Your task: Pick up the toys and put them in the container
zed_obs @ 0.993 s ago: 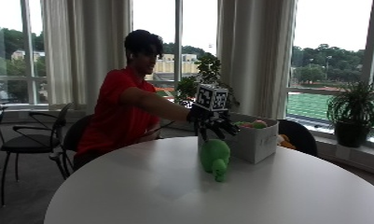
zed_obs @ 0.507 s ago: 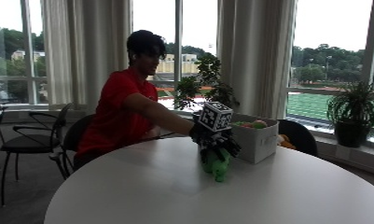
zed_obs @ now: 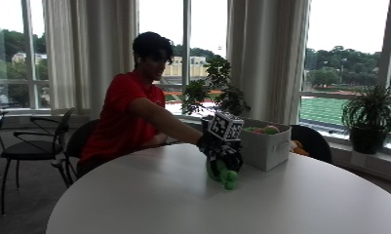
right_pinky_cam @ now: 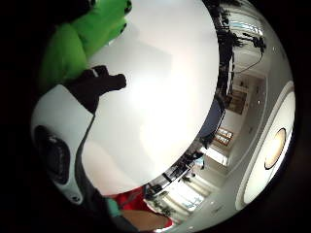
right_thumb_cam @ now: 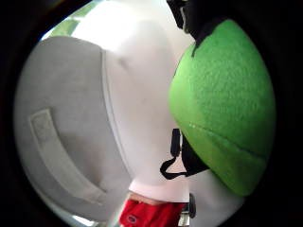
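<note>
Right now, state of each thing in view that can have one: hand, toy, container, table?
gloved right hand: down on the green plush toy, fingers curled round it.
green plush toy: on the table beside the container, gripped; lifted or not, cannot tell.
container: upright on the table, open-topped, toys already showing inside.
round white table: carries the toy and the container.
</note>
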